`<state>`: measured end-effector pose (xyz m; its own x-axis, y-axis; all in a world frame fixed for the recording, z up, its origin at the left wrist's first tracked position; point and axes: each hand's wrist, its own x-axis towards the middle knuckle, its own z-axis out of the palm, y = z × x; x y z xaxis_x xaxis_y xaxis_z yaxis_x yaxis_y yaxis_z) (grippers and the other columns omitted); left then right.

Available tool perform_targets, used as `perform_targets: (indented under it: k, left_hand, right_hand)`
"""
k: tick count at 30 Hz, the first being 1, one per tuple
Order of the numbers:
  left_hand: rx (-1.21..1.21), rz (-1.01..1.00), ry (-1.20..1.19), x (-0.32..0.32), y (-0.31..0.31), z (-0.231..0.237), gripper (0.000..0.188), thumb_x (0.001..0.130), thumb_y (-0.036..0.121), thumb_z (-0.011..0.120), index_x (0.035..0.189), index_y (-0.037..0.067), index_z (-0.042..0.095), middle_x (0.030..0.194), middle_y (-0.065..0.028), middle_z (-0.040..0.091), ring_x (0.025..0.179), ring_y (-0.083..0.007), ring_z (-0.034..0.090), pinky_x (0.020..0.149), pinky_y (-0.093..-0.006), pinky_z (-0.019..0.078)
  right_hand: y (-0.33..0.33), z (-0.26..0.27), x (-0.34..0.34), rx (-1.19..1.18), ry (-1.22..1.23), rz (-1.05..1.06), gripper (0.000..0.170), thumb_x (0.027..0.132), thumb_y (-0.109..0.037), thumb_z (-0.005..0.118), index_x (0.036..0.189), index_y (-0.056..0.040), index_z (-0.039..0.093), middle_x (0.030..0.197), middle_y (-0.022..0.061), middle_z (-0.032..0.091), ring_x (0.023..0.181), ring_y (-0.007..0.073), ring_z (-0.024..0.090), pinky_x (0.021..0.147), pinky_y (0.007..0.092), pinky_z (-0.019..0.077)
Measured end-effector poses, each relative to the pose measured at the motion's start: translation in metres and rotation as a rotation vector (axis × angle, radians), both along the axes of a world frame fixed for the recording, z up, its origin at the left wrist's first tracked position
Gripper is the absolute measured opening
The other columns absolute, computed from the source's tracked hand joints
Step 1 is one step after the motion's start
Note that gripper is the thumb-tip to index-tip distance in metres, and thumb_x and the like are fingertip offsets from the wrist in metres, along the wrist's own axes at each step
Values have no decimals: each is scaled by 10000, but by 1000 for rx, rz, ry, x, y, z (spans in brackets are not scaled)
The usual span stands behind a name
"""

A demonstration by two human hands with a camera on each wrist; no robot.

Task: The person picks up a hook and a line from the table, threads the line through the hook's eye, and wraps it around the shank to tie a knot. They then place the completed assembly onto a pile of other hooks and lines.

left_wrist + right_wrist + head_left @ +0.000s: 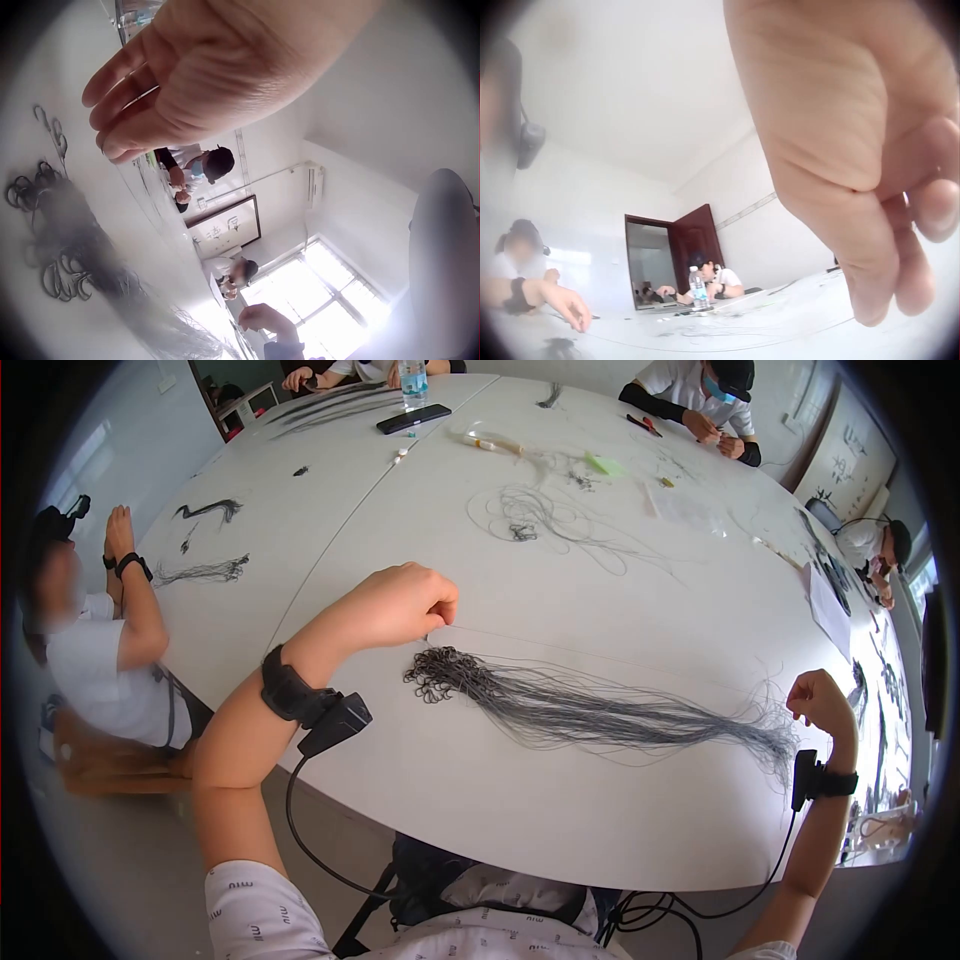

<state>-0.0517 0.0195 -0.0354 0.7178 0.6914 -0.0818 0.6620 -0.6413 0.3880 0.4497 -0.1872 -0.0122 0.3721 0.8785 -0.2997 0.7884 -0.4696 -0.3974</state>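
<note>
Pinching a thin thread (pixel 705 350) with fingertips (pixel 120 142) closed together, the left hand (pixel 400 605) and right hand (pixel 826 705) stretch it between them just beyond the dark bundle (pixel 600 705) on the table (pixel 420 770), probably to keep this one strand from tangling with the rest

On my remote head view: white tabletop (pixel 380 785), curved edge, seam across surface; pale wall (pixel 125 420); brown chair (pixel 120 758) at left; grey floor (pixel 165 865). Left wrist view: I note framed panel (pixel 225 226), paned window (pixel 322 292), strong daylight. Right wrist view: dark red door (pixel 692 229), open.
</note>
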Motion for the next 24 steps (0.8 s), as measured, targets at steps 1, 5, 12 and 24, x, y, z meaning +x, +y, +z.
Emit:
perform_targets:
  k: [1,5,12,24]
  left_hand:
    - [-7,-17,13,0,0,0,74,728,28,588,789,-13,597,744,-123,609,666,-239,573,602,-330,451]
    - [-19,-27,20,2,2,-5,55,724,21,574,767,-10,585,744,-120,599,677,-245,571,605,-340,449]
    - [29,-12,4,-1,1,-8,76,734,39,563,773,15,623,748,-117,640,710,-254,614,645,-348,472]
    - [83,59,-41,-1,-3,-1,123,779,111,559,787,10,629,777,-114,607,711,-260,585,659,-346,463]
  right_hand:
    - [-4,-3,5,4,-3,-2,37,685,10,596,650,15,583,553,60,583,443,95,531,369,217,386]
    - [-13,-12,16,-14,-15,-36,28,678,19,592,655,31,585,550,72,583,459,121,567,397,233,437]
    - [-20,-12,16,-42,-153,-24,42,662,17,632,680,37,599,590,96,600,510,162,599,448,284,467]
    - [-9,49,-82,1019,-680,464,301,840,-191,585,1112,-72,536,1190,114,543,1079,247,536,804,384,464]
